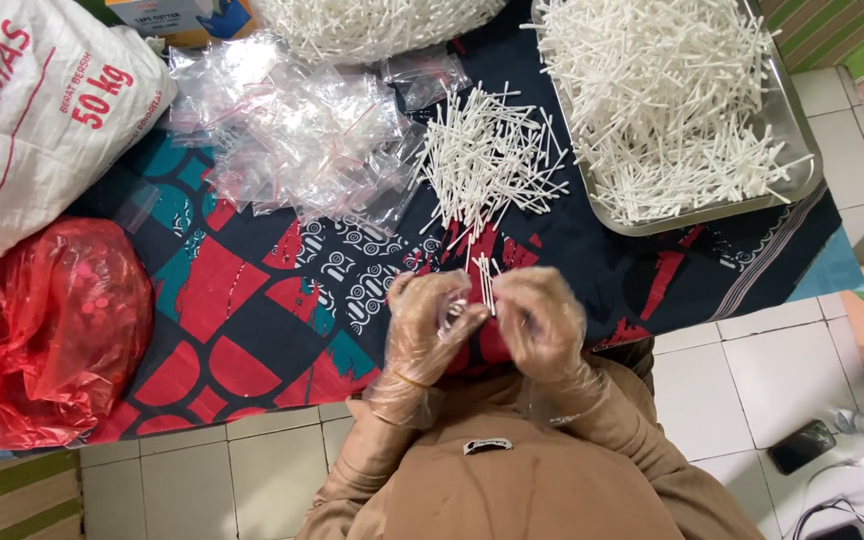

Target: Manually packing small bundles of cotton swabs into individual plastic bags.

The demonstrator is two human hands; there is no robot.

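A small bundle of white sticks point(485, 282) is pinched between both gloved hands, left hand point(432, 325) and right hand point(542, 322), below the loose stick pile point(490, 160); ends are best kept level.

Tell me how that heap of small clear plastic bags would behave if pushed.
The clear plastic bags look thin and crumpled, so probably floppy and very light. Their glossy film suggests they would slide over each other and scatter rather than move together across the patterned cloth.

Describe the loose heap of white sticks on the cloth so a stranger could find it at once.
Start at the metal tray heaped with white sticks at the top right of the patterned cloth. Just left of the tray, beside the clear plastic bags, lies the loose heap. Unlike the tray's sticks, it lies straight on the cloth, fanned out, above the gloved hands.
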